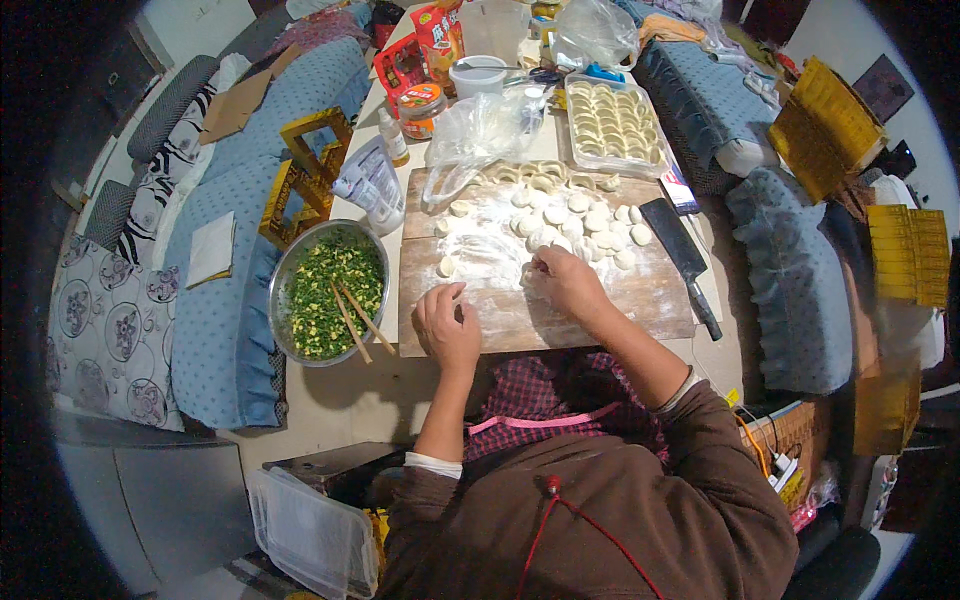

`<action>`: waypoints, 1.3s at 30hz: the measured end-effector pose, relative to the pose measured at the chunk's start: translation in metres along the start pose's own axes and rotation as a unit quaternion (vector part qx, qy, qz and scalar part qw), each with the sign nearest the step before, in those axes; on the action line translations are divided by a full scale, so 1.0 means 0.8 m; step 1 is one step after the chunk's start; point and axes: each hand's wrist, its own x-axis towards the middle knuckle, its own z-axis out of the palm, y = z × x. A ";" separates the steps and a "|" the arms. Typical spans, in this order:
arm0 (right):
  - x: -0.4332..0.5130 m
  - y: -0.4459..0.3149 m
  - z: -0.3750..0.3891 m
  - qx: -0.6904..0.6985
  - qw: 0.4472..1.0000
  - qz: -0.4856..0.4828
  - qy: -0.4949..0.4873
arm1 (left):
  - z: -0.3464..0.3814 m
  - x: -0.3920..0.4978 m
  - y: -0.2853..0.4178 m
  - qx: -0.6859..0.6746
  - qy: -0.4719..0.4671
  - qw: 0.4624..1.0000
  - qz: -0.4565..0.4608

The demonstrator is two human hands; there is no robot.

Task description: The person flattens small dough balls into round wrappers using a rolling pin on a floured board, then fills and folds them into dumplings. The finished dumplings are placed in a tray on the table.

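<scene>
A floured wooden board (495,322) lies before me. My left hand (448,319) rests at its front left, fingers curled; whether anything is under them is hidden. Over the board's middle, just in front of a heap of small pale dough rounds (555,215), is my right hand (566,279), its fingertips pinched together; I cannot tell if they hold anything. A single dough piece (446,266) lies behind my left hand. Folded dumplings (544,174) line the back edge. Left of the board stands a steel bowl (382,300) of chopped greens and yellow bits, with wooden chopsticks (351,324) in it.
A black cleaver (679,244) lies along the board's right edge. Behind are a plastic tray (574,142) of dumplings, a clear plastic bag (480,131), a jar with an orange lid (421,111), a white tub (478,81) and a squeeze pouch (373,187). Blue-covered sofas flank the table.
</scene>
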 end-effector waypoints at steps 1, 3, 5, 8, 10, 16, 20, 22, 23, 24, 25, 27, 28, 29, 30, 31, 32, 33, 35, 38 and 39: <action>-0.001 -0.002 0.003 -0.009 1.000 0.009 0.013 | 0.000 0.000 0.001 -0.002 0.001 1.000 0.001; 0.005 -0.005 0.005 -0.026 0.999 0.020 0.003 | 0.000 0.001 0.003 -0.003 0.004 1.000 0.004; 0.009 -0.004 0.005 -0.036 0.999 0.015 -0.007 | -0.001 0.000 0.005 0.013 0.004 1.000 0.005; 0.008 -0.001 0.001 -0.030 0.999 -0.011 -0.018 | -0.002 0.001 0.006 0.013 0.005 1.000 0.008; -0.005 -0.003 -0.004 -0.004 0.999 -0.023 -0.029 | 0.000 -0.001 0.004 0.005 0.008 1.000 0.009; -0.056 0.004 -0.019 -0.045 0.977 -0.204 -0.033 | 0.003 -0.003 0.000 0.005 0.008 1.000 0.016; -0.036 -0.005 -0.015 -0.049 0.978 -0.203 -0.016 | 0.001 -0.003 0.000 0.011 0.003 1.000 0.008; -0.009 -0.017 -0.005 -0.023 0.974 -0.223 0.003 | 0.001 -0.002 0.000 0.014 -0.002 1.000 0.001; 0.000 -0.022 0.007 -0.035 0.974 -0.222 0.022 | 0.001 -0.002 0.000 0.016 -0.006 1.000 -0.003; 0.011 -0.024 0.023 -0.048 0.974 -0.219 0.042 | 0.002 0.000 0.001 0.016 -0.010 1.000 -0.006; 0.021 -0.019 0.039 -0.062 0.972 -0.217 0.062 | 0.003 0.000 0.002 0.023 -0.009 1.000 -0.009; 0.032 -0.011 0.057 -0.065 0.977 -0.201 0.012 | 0.003 -0.003 0.003 0.037 -0.006 0.999 -0.019; 0.028 -0.017 0.059 -0.080 0.976 -0.202 0.005 | 0.003 -0.004 0.001 0.043 -0.007 0.999 -0.028; 0.026 -0.022 0.059 -0.095 0.975 -0.203 -0.002 | 0.004 -0.006 -0.001 0.049 -0.008 0.998 -0.037; 0.027 -0.019 0.058 -0.103 0.972 -0.213 -0.009 | 0.005 -0.006 0.001 0.052 -0.011 0.998 -0.043; 0.027 -0.017 0.061 -0.118 0.970 -0.214 -0.005 | 0.008 -0.007 0.000 0.061 -0.011 0.997 -0.043; 0.026 -0.018 0.066 -0.134 0.967 -0.216 0.000 | 0.011 -0.006 -0.001 0.070 -0.011 0.997 -0.043; 0.027 -0.022 0.068 -0.148 0.964 -0.220 0.007 | 0.009 -0.004 0.000 0.081 -0.008 0.996 -0.042; 0.026 -0.028 0.068 -0.120 0.973 -0.197 0.011 | 0.006 -0.004 0.003 0.085 -0.029 0.994 -0.062; 0.032 -0.013 0.071 -0.046 0.981 -0.182 0.046 | 0.002 0.002 0.009 0.080 -0.040 0.993 -0.076; 0.036 -0.013 0.070 -0.015 0.981 -0.183 0.059 | 0.002 0.004 0.006 0.077 -0.038 0.993 -0.081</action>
